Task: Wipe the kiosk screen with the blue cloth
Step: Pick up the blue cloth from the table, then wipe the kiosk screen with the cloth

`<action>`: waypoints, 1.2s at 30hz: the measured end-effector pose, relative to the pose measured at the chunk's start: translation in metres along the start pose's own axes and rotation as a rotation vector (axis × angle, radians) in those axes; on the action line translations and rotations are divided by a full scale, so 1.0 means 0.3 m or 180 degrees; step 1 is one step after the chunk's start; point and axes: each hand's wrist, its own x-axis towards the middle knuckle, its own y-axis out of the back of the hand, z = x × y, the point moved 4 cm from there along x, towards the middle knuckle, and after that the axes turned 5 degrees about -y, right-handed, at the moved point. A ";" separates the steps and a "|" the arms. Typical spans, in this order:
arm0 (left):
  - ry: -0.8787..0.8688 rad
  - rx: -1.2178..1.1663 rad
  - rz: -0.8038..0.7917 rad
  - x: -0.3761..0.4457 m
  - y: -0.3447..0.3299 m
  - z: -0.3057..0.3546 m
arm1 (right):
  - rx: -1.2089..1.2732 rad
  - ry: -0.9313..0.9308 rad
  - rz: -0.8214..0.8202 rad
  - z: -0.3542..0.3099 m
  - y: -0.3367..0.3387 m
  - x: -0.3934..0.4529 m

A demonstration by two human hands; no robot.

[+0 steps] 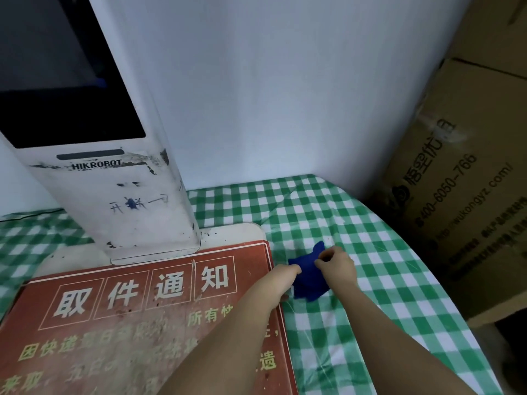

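Big pale wall [285,81] fills the back, and stacked cardboard boxes [462,195] crowd the right side, standing close against the worktop's curved right edge. The worktop [370,223] wears a green-and-white checked cover, and there's a wide bare stretch of it to the right of the hands, running out to that rounded edge. On the left stands the white kiosk [128,195], scuffed and marked, its dark screen [57,81] high up at the far left, tilted back and well apart from the hands. The kiosk base sits on a white board, and a red notice sign [142,323] lies flat in front of it, its right edge running straight down beside the left forearm.

Now the small stuff: the blue cloth [306,283] sits bunched on the checked cover, just off the sign's right edge. Left hand [288,270] reaches in from the sign side, its fingers buried in the cloth, so it looks clenched on the fabric, though the fingertips are hidden. Right hand [336,265] is on top, grip pinched closed on the cloth's upper fold, one corner poking up behind the knuckles.
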 end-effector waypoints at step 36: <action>-0.1754 -0.1786 0.0147 -0.912 0.967 0.101 | 0.1477 0.1628 -0.1167 -1.009 0.066 -0.959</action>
